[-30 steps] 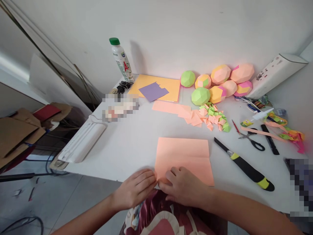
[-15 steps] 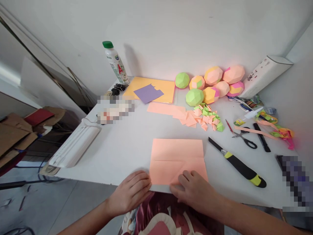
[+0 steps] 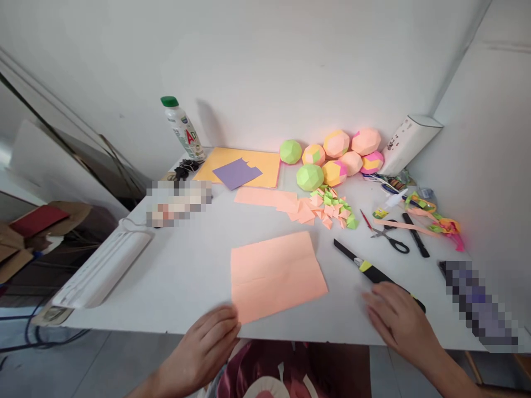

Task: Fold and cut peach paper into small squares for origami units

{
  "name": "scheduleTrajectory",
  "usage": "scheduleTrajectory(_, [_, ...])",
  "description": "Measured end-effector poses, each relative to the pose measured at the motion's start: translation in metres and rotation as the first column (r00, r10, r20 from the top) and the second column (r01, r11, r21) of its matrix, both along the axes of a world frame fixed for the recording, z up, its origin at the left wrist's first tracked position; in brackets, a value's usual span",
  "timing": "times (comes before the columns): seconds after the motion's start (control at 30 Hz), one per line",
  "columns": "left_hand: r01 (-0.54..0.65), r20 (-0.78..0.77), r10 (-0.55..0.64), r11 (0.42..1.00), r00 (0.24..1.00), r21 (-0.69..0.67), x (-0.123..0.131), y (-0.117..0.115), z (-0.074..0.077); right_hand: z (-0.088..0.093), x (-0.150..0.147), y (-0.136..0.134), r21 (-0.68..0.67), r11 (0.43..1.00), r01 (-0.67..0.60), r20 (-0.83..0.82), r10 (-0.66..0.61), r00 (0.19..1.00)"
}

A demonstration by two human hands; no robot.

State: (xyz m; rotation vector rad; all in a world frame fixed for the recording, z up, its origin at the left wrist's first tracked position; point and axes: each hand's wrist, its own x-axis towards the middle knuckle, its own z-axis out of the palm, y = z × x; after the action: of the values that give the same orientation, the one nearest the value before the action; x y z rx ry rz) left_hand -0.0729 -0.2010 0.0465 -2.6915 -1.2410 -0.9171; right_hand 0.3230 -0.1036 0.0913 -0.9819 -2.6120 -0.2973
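A creased sheet of peach paper [image 3: 276, 276] lies slightly turned near the table's front edge. My left hand [image 3: 209, 342] has its fingers together, pinching the sheet's near left corner. My right hand [image 3: 402, 318] is off the paper, over the handle of a black and yellow-green utility knife [image 3: 365, 267]. Its fingers are stretched out and a little blurred, and it covers part of the handle without a visible grip. The knife's dark blade points to the back left.
Peach strips [image 3: 265, 198] and small peach and green paper pieces [image 3: 332, 207] lie behind. Faceted paper balls [image 3: 310, 177] line the wall. Scissors [image 3: 392, 237] and a black cutter [image 3: 416, 235] lie right. A bottle [image 3: 182, 130] and white machine [image 3: 103, 268] stand left.
My right hand has left the paper and moved right to the utility knife. The paper has turned anticlockwise and its near right fold lies flat. My left hand stays at its corner.
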Motion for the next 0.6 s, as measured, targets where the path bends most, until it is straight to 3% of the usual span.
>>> scheduleTrajectory(0.13, [-0.154,-0.017,0.153,0.978,0.988,-0.143,0.036,-0.001,0.009,-0.015,0.009,0.015,0.124,0.918,0.377,0.058,-0.386,0.921])
scheduleTrajectory(0.23, [-0.103,0.101,0.136,0.954,0.986,-0.281,0.054,0.010,0.022,-0.024,0.010,0.020,0.104,0.877,0.470,0.098,-0.479,0.872])
scheduleTrajectory(0.33, [-0.159,0.130,0.191,0.962,0.973,-0.220,0.050,0.035,0.026,-0.025,0.013,0.022,0.051,0.900,0.433,0.088,-0.436,0.896])
scheduleTrajectory(0.43, [-0.261,-0.130,0.243,0.954,0.961,-0.147,0.032,0.061,0.014,-0.023,0.014,0.021,0.049,0.931,0.363,0.038,-0.365,0.930])
scheduleTrajectory(0.5, [-0.260,-0.288,0.213,0.956,0.934,-0.135,0.025,0.072,0.002,-0.020,0.008,0.014,0.030,0.958,0.285,-0.012,-0.285,0.958])
scheduleTrajectory(0.6, [-0.293,-0.362,0.238,0.950,0.901,-0.106,0.027,0.077,-0.009,-0.015,-0.012,-0.008,-0.094,0.990,0.105,-0.074,-0.112,0.991])
